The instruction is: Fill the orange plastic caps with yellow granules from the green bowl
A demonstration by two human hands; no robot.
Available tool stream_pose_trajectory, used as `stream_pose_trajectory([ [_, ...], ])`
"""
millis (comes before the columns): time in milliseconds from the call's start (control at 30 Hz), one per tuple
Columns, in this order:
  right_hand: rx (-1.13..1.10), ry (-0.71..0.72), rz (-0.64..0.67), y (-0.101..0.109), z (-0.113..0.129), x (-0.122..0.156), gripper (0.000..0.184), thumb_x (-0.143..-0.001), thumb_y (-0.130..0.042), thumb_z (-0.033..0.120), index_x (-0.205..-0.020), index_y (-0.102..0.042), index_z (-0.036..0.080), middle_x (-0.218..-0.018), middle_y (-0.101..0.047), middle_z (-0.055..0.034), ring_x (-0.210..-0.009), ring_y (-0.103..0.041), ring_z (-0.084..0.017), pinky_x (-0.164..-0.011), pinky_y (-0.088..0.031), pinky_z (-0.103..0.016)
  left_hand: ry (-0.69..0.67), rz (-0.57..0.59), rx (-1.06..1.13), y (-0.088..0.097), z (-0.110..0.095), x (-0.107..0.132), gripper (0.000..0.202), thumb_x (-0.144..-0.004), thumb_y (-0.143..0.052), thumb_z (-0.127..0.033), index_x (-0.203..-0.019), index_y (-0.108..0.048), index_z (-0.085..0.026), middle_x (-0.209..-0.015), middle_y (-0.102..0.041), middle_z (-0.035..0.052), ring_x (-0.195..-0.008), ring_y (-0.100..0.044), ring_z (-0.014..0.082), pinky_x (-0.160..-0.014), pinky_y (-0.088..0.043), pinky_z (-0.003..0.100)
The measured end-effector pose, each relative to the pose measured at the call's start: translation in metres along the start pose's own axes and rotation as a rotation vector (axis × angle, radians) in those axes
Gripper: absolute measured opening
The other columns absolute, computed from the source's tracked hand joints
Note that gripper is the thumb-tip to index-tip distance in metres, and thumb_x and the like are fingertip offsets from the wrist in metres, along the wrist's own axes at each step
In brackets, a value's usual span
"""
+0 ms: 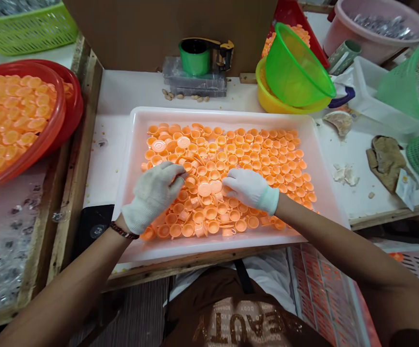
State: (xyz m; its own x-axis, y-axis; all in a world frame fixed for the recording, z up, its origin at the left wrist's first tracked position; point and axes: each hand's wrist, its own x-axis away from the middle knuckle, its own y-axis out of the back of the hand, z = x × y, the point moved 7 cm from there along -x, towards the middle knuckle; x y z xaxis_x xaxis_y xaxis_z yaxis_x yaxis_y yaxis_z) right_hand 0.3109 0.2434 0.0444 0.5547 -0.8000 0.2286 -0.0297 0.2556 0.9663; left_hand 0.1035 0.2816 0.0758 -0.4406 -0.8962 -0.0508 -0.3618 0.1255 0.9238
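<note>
A white tray (133, 144) in front of me holds several small orange plastic caps (253, 154), most lying open side up. My left hand (153, 195), in a white knit glove, rests on the caps at the tray's left middle, fingers curled down onto them. My right hand (249, 189), also gloved, lies on the caps near the centre, fingertips pointing left and pressed among them. The two hands are a short gap apart. Whether either hand grips a cap is hidden under the fingers.
Red basins (56, 115) of orange caps stand at the left. A green bowl (296, 67) sits inside a yellow one at the back right. A tape dispenser (204, 55), green baskets (417, 82), a pink tub (346, 33) and a brown rag (386, 159) are around.
</note>
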Motion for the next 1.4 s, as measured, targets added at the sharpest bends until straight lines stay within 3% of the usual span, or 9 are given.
stream_pose_trajectory([
  [200,-0.08,-0.211,-0.097,0.035,-0.011,-0.041,0.029,-0.106,-0.043,0.027,-0.125,-0.063,0.019,-0.123,-0.063,-0.0108,-0.097,-0.059,-0.021,-0.066,-0.033,-0.03,0.044,-0.056,-0.067,0.01,0.01,-0.007,0.034,-0.099,-0.046,-0.041,-0.111,-0.068,-0.017,-0.11,-0.067,0.011,-0.091,-0.065,0.0227,-0.076,-0.047,0.034],
  [400,-0.084,-0.357,-0.073,0.044,-0.011,-0.093,0.045,-0.101,-0.05,0.055,-0.121,-0.062,0.017,-0.118,-0.067,-0.0156,-0.1,-0.067,-0.028,-0.076,-0.048,-0.035,0.063,0.058,-0.092,-0.001,-0.003,-0.043,0.024,-0.091,-0.052,-0.038,-0.091,-0.067,-0.019,-0.092,-0.07,0.0098,-0.081,-0.064,0.0237,-0.068,-0.043,0.035],
  [633,-0.23,-0.293,0.002,0.038,-0.022,-0.103,0.021,-0.098,-0.051,0.028,-0.109,-0.065,0.018,-0.117,-0.071,-0.0123,-0.102,-0.069,-0.025,-0.078,-0.05,-0.032,0.15,0.142,0.105,-0.01,0.022,-0.052,0.022,-0.088,-0.051,-0.04,-0.08,-0.06,-0.021,-0.081,-0.069,0.006,-0.074,-0.061,0.0227,-0.068,-0.043,0.035],
  [767,-0.329,-0.297,-0.097,0.041,-0.033,-0.092,0.018,-0.096,-0.048,0.02,-0.101,-0.065,0.015,-0.111,-0.071,-0.0137,-0.102,-0.066,-0.024,-0.087,-0.05,-0.034,0.195,0.02,0.174,0.012,0.021,-0.051,0.021,-0.087,-0.054,-0.04,-0.085,-0.062,-0.02,-0.085,-0.07,0.0075,-0.077,-0.063,0.0235,-0.068,-0.045,0.035],
  [900,-0.893,-0.242,-0.247,0.048,-0.04,-0.076,0.016,-0.096,-0.048,0.023,-0.105,-0.058,0.015,-0.112,-0.069,-0.0105,-0.099,-0.064,-0.018,-0.091,-0.052,-0.032,0.251,-0.066,0.379,0.033,0.003,-0.061,0.019,-0.09,-0.053,-0.037,-0.091,-0.061,-0.02,-0.079,-0.069,0.004,-0.07,-0.062,0.0192,-0.066,-0.046,0.032],
  [1033,-1.7,-0.13,-0.281,0.052,-0.034,-0.081,0.028,-0.099,-0.042,0.034,-0.122,-0.05,0.022,-0.117,-0.067,-0.0077,-0.097,-0.065,-0.018,-0.082,-0.058,-0.034,0.037,-0.185,0.433,0.045,-0.044,-0.095,0.015,-0.088,-0.054,-0.031,-0.084,-0.06,-0.018,-0.08,-0.067,0.0048,-0.073,-0.058,0.0175,-0.068,-0.045,0.032],
  [1167,-2.141,-0.199,-0.374,0.048,-0.038,-0.095,0.026,-0.095,-0.049,0.045,-0.104,-0.055,0.022,-0.09,-0.067,-0.0041,-0.081,-0.064,-0.018,-0.068,-0.057,-0.03,-0.154,-0.329,0.296,0.054,-0.074,-0.117,0.02,-0.09,-0.049,-0.025,-0.079,-0.063,-0.016,-0.093,-0.068,0.0104,-0.088,-0.059,0.0208,-0.081,-0.046,0.036],
  [1300,-1.918,-0.426,-0.431,0.033,-0.052,-0.09,0.014,-0.087,-0.058,0.033,-0.093,-0.059,0.021,-0.082,-0.065,-0.0012,-0.068,-0.058,-0.013,-0.054,-0.046,-0.022,-0.049,-0.28,0.204,0.046,-0.042,-0.106,0.026,-0.093,-0.048,-0.029,-0.08,-0.066,-0.017,-0.085,-0.068,0.0076,-0.081,-0.058,0.02,-0.076,-0.045,0.034],
  [1400,-1.273,-0.371,-0.427,0.039,-0.047,-0.089,0.02,-0.079,-0.063,0.022,-0.098,-0.068,0.019,-0.092,-0.07,-0.002,-0.079,-0.062,-0.014,-0.07,-0.053,-0.026,0.027,0.028,0.069,0.011,-0.012,-0.085,0.018,-0.086,-0.055,-0.024,-0.085,-0.071,-0.019,-0.085,-0.071,0.0056,-0.079,-0.061,0.0202,-0.072,-0.045,0.033],
])
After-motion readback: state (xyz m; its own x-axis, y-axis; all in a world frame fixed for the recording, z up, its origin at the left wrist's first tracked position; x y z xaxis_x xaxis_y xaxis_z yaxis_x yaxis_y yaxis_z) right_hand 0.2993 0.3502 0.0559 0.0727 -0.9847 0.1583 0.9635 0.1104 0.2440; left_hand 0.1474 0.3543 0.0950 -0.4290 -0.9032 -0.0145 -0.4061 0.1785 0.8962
